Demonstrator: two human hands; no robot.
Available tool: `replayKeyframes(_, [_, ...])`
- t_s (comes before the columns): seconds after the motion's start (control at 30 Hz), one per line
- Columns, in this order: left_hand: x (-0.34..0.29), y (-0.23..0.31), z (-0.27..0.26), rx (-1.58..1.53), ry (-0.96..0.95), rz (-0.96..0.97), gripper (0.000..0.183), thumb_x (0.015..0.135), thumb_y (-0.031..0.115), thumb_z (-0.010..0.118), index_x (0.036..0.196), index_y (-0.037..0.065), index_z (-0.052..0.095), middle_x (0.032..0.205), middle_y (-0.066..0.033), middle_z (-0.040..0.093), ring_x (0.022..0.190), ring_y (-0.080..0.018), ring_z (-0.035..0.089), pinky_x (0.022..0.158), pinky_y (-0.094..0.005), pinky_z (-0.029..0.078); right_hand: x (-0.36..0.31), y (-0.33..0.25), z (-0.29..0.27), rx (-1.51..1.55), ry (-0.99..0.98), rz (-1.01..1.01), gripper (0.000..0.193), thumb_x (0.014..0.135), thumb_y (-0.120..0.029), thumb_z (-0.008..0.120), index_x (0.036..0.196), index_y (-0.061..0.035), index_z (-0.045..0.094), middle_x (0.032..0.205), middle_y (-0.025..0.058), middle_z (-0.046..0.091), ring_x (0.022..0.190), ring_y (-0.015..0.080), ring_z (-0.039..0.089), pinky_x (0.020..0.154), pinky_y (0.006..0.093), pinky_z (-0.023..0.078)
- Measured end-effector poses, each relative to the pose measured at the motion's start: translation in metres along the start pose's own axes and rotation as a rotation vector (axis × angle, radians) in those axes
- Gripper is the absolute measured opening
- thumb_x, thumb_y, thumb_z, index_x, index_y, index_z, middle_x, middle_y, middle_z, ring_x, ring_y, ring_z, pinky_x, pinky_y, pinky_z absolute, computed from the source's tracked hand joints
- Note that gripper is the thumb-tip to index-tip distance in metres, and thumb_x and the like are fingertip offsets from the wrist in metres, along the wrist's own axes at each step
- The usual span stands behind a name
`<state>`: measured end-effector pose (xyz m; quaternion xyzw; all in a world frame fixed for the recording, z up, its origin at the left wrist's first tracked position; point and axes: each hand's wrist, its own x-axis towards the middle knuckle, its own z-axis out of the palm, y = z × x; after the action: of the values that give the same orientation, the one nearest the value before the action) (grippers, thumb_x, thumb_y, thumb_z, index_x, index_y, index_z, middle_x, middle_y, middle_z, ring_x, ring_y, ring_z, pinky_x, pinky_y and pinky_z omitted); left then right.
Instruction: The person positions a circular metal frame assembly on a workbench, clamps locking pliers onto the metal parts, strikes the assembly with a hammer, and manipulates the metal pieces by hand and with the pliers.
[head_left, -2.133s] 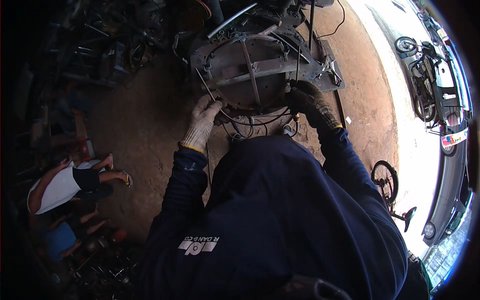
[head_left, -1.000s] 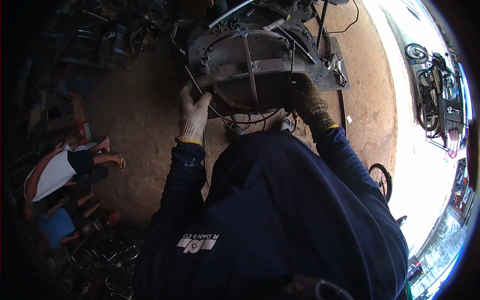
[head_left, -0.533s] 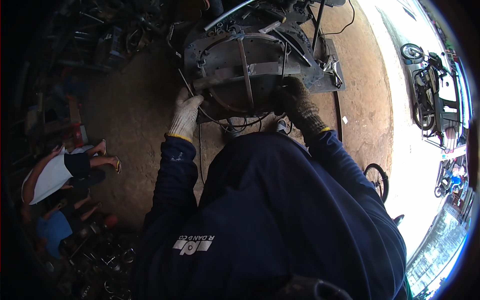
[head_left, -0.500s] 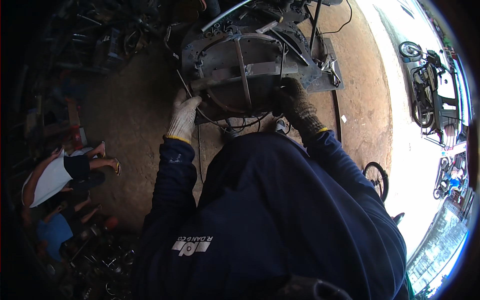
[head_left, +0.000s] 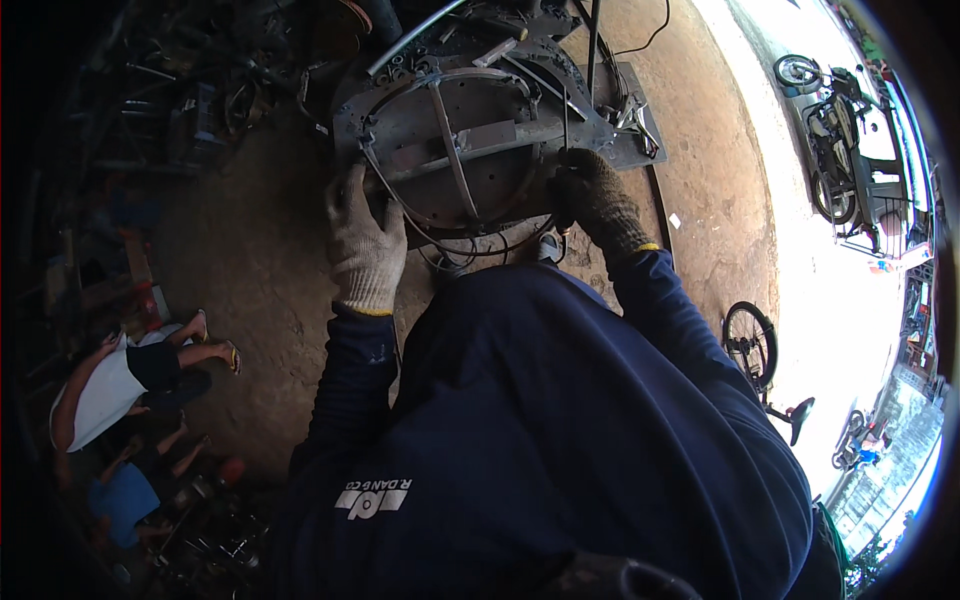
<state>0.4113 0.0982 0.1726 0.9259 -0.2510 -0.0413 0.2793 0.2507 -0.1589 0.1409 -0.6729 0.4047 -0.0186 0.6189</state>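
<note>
A dark metal table (head_left: 485, 100) stands at the far middle, bearing a metal hoop (head_left: 449, 140) with a flat strip across it and a pipe (head_left: 541, 132). A thin rod (head_left: 440, 245) bows along the table's near edge between the hands. The gloved left hand (head_left: 366, 240) spreads its fingers wide beside the rod's left end; the gloved right hand (head_left: 600, 200) grips its right side.

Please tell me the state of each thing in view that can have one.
Left hand: gloved, thumb and fingers spread.
Right hand: gloved, curled; grip too dark to tell.
Thin rod: bent.
Round barred frame: lying on table.
Grey tube: lying down.
Motorcycle: standing, parked.
Bicycle: partly hidden.
</note>
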Motion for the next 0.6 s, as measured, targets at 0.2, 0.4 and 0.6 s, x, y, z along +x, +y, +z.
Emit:
replayKeyframes(0.2, [0.029,-0.042,0.011,0.224,0.013,0.186,0.056,0.085,0.015,0.069,0.138,0.01,0.052,0.134,-0.023,0.054,0.125,-0.0404,0.054,0.099,-0.0467,0.05,0.007,-0.008,-0.011,-0.06,-0.167,-0.017,0.029,0.092,-0.015,0.057,0.115,-0.0016,0.068,0.081,0.0127,0.069,0.058,0.0201,0.067,0.053,0.0344,0.053])
replayKeyframes(0.4, [0.048,-0.069,0.024,0.087,-0.174,0.039,0.058,0.087,0.021,0.07,0.139,0.013,0.048,0.126,-0.0213,0.061,0.112,-0.0419,0.061,0.093,-0.0489,0.053,0.014,-0.013,-0.013,-0.191,-0.119,-0.047,0.026,0.096,-0.017,0.059,0.115,-0.0017,0.069,0.082,0.0066,0.069,0.062,0.0149,0.065,0.054,0.0305,0.053])
replayKeyframes(0.6, [0.065,-0.077,0.005,0.039,-0.327,0.234,0.044,0.086,0.018,0.071,0.127,0.005,0.059,0.12,-0.0201,0.066,0.11,-0.0374,0.064,0.091,-0.0453,0.053,0.017,-0.012,-0.018,-0.062,-0.177,-0.028,0.029,0.093,-0.017,0.063,0.118,-0.0031,0.069,0.084,0.0063,0.07,0.064,0.0148,0.066,0.058,0.0318,0.054])
